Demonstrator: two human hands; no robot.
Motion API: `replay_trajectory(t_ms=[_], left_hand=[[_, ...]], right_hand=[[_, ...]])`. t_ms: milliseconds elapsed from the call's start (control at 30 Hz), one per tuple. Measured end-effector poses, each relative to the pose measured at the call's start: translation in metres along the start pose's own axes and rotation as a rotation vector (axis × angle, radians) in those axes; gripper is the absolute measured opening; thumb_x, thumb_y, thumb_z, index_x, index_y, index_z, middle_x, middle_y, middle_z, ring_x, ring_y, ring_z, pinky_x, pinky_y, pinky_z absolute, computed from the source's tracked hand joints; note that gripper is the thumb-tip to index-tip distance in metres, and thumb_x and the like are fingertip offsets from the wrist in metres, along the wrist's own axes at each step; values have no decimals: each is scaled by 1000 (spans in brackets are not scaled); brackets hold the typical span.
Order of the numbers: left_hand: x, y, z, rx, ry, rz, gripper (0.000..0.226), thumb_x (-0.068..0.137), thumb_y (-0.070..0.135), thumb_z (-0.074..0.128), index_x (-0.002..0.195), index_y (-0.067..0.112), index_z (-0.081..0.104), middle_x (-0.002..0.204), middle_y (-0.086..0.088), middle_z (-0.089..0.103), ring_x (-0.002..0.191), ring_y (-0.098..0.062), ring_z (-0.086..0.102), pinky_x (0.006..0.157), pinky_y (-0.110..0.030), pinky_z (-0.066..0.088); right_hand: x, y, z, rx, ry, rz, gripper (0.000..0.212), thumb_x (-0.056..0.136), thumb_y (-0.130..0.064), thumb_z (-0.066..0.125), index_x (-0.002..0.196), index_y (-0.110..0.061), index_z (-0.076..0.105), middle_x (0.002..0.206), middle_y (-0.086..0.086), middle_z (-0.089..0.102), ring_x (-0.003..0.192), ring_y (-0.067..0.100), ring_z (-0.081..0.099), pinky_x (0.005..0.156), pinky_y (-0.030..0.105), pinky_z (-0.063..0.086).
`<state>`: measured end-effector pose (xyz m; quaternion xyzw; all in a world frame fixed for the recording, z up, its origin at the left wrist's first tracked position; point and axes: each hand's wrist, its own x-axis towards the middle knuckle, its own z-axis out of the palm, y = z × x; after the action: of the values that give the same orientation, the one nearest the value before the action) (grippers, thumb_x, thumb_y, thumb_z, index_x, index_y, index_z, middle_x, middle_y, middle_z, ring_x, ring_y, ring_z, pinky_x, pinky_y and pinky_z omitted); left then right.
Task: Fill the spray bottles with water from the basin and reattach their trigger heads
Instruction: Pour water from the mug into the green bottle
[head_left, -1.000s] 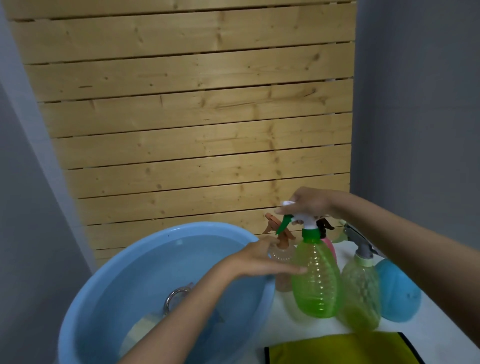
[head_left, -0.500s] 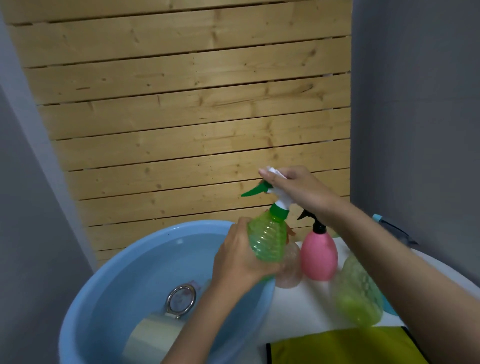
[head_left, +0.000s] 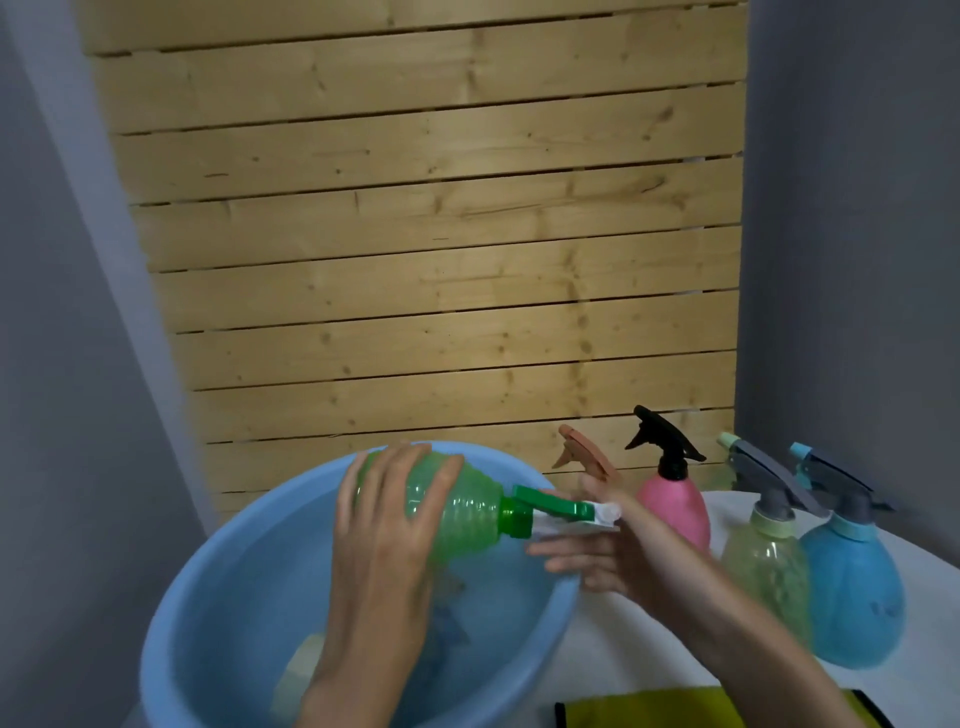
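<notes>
While the left hand (head_left: 384, 525) wraps round the green bottle (head_left: 467, 514), the bottle lies sideways above the blue basin (head_left: 171, 597), neck pointing right toward the basin's right rim. Open air over the water; slat wall (head_left: 441, 260) just behind. Pink bottle (head_left: 675, 512), pale green bottle (head_left: 763, 561) and blue bottle (head_left: 852, 587) crowd the white table (head_left: 623, 649) at right. Bottle ribbed, translucent, green trigger head (head_left: 556, 506) on its neck. Right hand (head_left: 597, 561) blurred under the head, fingers outstretched; can't tell if it grips.
</notes>
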<state>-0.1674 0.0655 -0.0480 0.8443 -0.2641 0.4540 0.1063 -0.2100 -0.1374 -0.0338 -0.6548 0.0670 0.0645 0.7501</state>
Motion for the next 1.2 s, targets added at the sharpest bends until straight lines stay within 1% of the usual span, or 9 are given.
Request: replay_trajectory(t_ms=[333, 433, 567, 700, 833, 933, 1033, 1100, 1200], left_hand=[[-7, 8, -28, 0, -163, 11, 104, 18, 6, 84, 119, 19, 60, 118, -9, 60, 113, -31, 49, 105, -41, 26], [-17, 10, -23, -41, -234, -74, 105, 23, 6, 85, 122, 25, 58, 116, -1, 59, 109, -25, 50, 97, -35, 33], [-21, 14, -18, -76, -270, -110, 111, 23, 14, 89, 126, 30, 53, 115, 2, 59, 106, -23, 53, 94, -34, 34], [-12, 9, -22, -76, -258, -63, 112, 29, 9, 84, 133, 31, 47, 119, 3, 58, 111, -19, 50, 99, -32, 32], [-13, 5, -17, -181, -252, -23, 106, 36, 13, 83, 130, 33, 39, 133, 7, 51, 120, -16, 49, 103, -30, 30], [-16, 8, -9, -242, -181, -37, 95, 41, 13, 80, 127, 32, 44, 134, 6, 46, 122, -17, 46, 105, -36, 31], [-20, 12, -6, -281, -112, -91, 96, 43, 10, 80, 130, 34, 48, 127, 3, 45, 120, -18, 44, 102, -43, 37], [-22, 13, -4, -280, -107, -100, 98, 42, 7, 81, 131, 35, 49, 128, 2, 45, 120, -18, 44, 101, -43, 38], [-22, 12, 0, -308, -119, -110, 101, 42, 1, 79, 132, 37, 50, 129, 1, 41, 122, -17, 42, 100, -29, 37]], right_hand=[[-18, 34, 1, 334, -61, -128, 105, 28, -40, 93, 117, -3, 55, 100, 30, 69, 68, 24, 66, 55, 19, 53], [-26, 37, 0, 122, 9, -266, 97, 46, -18, 89, 134, -8, 49, 109, 12, 71, 98, 22, 70, 73, 20, 56], [-35, 34, 2, -86, 121, -453, 56, 69, 6, 78, 117, -18, 63, 96, 1, 75, 77, 4, 70, 60, 10, 49], [-33, 41, -1, -398, 396, -736, 48, 63, -16, 82, 101, -43, 71, 70, -17, 65, 68, -4, 54, 61, 7, 39], [-29, 47, -2, -416, 489, -861, 47, 70, 4, 78, 87, -39, 73, 65, -29, 62, 53, 2, 52, 53, 7, 37], [-28, 51, -1, -451, 533, -969, 39, 78, 6, 71, 91, -31, 73, 98, -20, 71, 69, 7, 66, 62, 16, 52], [-28, 55, -5, -319, 518, -900, 22, 83, -17, 55, 88, -26, 74, 116, -16, 67, 102, 8, 65, 76, 29, 56], [-28, 55, -4, -263, 520, -850, 23, 83, -38, 54, 79, -27, 74, 123, -15, 64, 100, 13, 64, 75, 40, 57], [-26, 55, 0, -226, 580, -794, 28, 76, -41, 74, 60, -18, 68, 125, -15, 62, 94, 18, 66, 72, 23, 56]])
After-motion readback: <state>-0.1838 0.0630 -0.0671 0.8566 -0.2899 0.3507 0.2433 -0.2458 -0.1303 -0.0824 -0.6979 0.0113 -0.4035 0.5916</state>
